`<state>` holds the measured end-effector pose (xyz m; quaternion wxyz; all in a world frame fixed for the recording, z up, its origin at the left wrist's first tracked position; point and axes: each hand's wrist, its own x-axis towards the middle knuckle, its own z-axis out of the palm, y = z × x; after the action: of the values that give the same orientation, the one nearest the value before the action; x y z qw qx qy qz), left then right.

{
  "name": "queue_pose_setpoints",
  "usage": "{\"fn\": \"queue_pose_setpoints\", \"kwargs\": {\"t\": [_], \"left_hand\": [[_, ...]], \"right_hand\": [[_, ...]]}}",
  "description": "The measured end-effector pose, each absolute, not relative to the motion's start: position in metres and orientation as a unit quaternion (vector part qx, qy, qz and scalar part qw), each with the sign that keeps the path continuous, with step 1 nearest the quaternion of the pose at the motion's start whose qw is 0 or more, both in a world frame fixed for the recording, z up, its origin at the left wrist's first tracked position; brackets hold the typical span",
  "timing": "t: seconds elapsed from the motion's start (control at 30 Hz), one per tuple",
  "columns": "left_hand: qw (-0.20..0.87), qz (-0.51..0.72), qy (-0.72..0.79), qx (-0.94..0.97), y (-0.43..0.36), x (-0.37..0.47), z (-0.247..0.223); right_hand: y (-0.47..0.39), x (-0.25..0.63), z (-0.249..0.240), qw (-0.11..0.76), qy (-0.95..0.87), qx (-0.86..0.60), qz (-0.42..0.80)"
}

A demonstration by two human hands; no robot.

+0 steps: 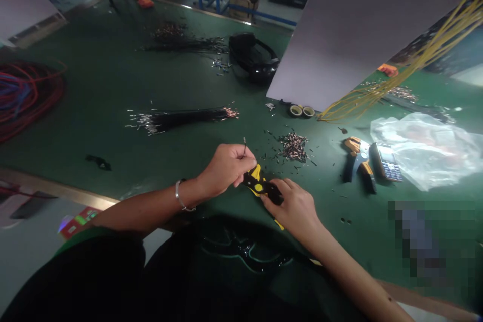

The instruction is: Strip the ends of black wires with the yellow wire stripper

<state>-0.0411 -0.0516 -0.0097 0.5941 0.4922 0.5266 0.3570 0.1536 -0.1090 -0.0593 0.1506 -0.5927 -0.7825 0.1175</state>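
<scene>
Projecting beyond the tightly pinched fingers (247, 164) of the left hand (225, 168), a thin dark wire (244, 144) is held beside a yellow-and-black tool (258, 187), itself clasped (yellow showing below) over the counter (94, 131) by the right hand's (296, 206) curled fingers.

Black-and-yellow tool (258, 187), green tabletop (101, 90), yellow wires (426, 58), black wire bundle (188, 118) with coppery ends (231, 112)

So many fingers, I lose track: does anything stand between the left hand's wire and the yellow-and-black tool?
No loose object visibly does. The left hand, pinching the thin wire, is right beside the yellow-and-black tool in the right hand. The pile of short wire pieces lies beyond them.
</scene>
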Motion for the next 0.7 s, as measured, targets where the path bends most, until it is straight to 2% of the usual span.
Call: {"fn": "queue_pose_setpoints", "kwargs": {"t": [0.13,0.37,0.53,0.7], "left_hand": [[0.563,0.322,0.525,0.55,-0.055,-0.041,-0.012],[0.425,0.314,0.504,0.683,-0.062,-0.035,-0.019],[0.352,0.289,0.493,0.741,-0.065,-0.033,-0.024],[0.338,0.286,0.48,0.757,-0.065,-0.034,-0.026]], "right_hand": [[-0.107,0.157,-0.05,0.126,-0.805,-0.567,0.12],[-0.087,0.155,-0.025,0.312,-0.782,-0.501,0.202],[-0.078,0.146,-0.023,0.313,-0.801,-0.468,0.204],[-0.077,0.143,-0.025,0.318,-0.811,-0.452,0.192]]}}
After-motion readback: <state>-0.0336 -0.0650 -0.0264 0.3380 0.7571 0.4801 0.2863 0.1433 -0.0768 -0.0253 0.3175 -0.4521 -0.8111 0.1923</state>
